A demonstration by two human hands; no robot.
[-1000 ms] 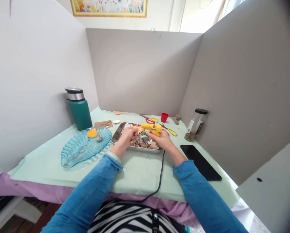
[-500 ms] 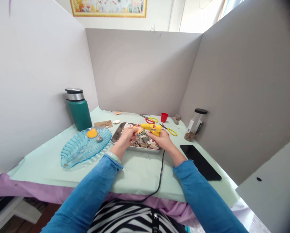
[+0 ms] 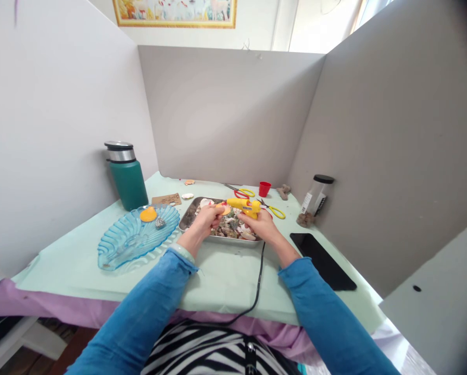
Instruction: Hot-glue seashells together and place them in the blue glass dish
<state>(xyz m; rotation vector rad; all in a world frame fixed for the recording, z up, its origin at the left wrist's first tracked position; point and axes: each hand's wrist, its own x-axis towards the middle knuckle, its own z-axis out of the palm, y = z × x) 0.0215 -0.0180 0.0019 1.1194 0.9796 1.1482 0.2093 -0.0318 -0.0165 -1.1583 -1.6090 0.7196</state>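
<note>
My right hand (image 3: pixel 257 223) is wrapped round the handle of a yellow hot glue gun (image 3: pixel 243 205), whose nozzle points left. Between the fingers of my left hand (image 3: pixel 206 220) is an orange seashell (image 3: pixel 226 209), close under the nozzle; whether the two touch I cannot tell. Both hands are above a metal tray (image 3: pixel 187 213) full of mixed shells (image 3: pixel 231 227). From the gun's side a black cord (image 3: pixel 260 276) runs down over the table's front edge.
On the left are a blue shell-shaped dish (image 3: pixel 127 242) holding an orange shell (image 3: pixel 148 214), and a green bottle (image 3: pixel 128 182). Scissors (image 3: pixel 245 193), a red cup (image 3: pixel 264 189), a clear jar (image 3: pixel 314 203) and a black phone-like slab (image 3: pixel 323 262) lie behind and right. Grey panels (image 3: pixel 229 114) enclose the table.
The orange shell in my left hand has turned slightly and shows a different face beneath the nozzle. My right hand and the glue gun have hardly moved.
</note>
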